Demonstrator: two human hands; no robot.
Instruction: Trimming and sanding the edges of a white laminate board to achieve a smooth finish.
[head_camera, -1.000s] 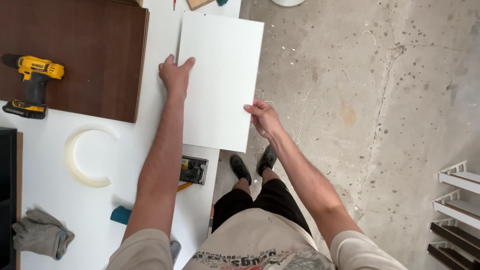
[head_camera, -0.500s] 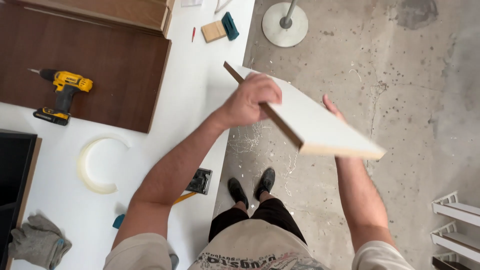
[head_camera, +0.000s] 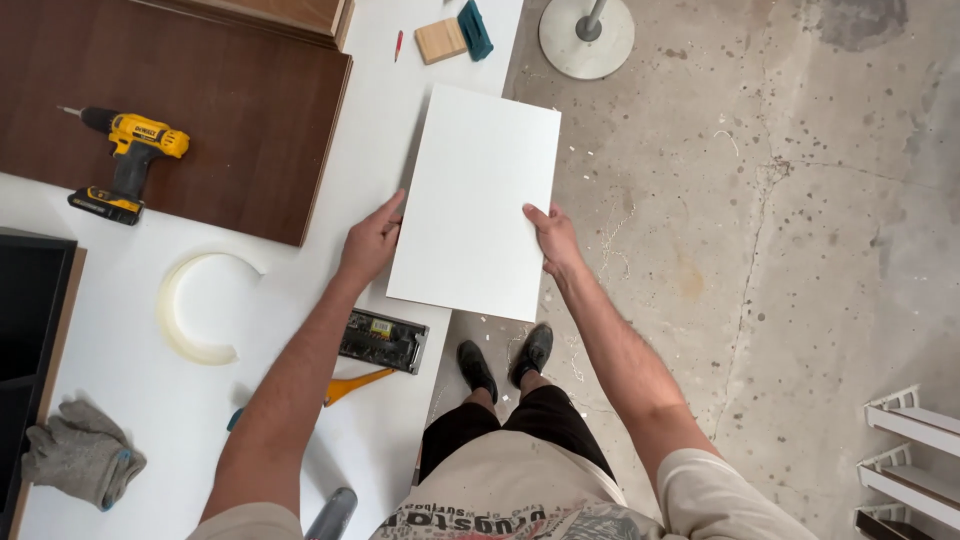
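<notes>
I hold a white rectangular panel flat, face up, over the right edge of the white worktable. My left hand grips its left long edge. My right hand grips its right long edge, out over the concrete floor. Part of the panel hangs past the table edge. My two black shoes stand on the floor just below it.
A yellow cordless drill lies on a dark brown board at the left. Also on the table: a pale curved ring piece, grey gloves, a small black device, a wood block. A round stand base sits on the floor.
The panel was tilted on edge half a second ago, showing its brown edge. It is now turned flat with the white face up, held at both long sides.
</notes>
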